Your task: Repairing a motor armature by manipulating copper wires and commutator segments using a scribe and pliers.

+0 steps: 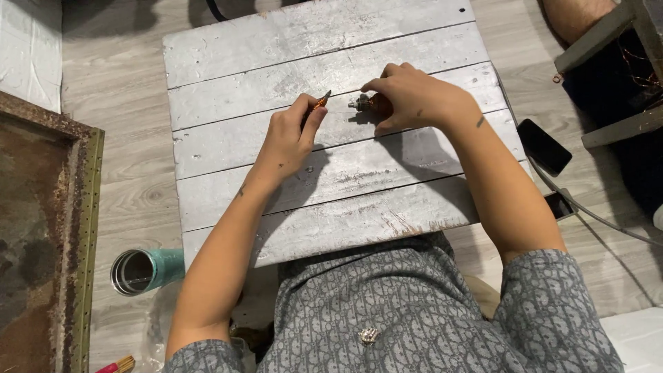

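**Small metal part held steady, tool tip brought up to its end**

Upper centre of the frame: right hand (414, 97) rests on the grey plank desk (228, 55); its fingers are clenched round a small part (362, 103) with a silvery metal end and a copper-coloured body, most of it hidden under the palm; only the metal end shows, pointing left. Left hand (290, 138), just left of centre, grips a thin pointed tool (320, 102) with an orange-brown shaft between thumb and forefinger; tip aimed right, near the metal end but apart from it; a small gap shows between them.

Judged step: lining the tool tip up with the end of the part; contact not yet made. Next move would call for a short, fine approach of the tip, right hand holding the part still against the desk; a slip could skid the tip off the end.

Around: teal tumbler (141, 269) on the floor at lower left; rusty metal frame (86, 228) at the left edge; dark phone (543, 146) on the floor, right of the desk.
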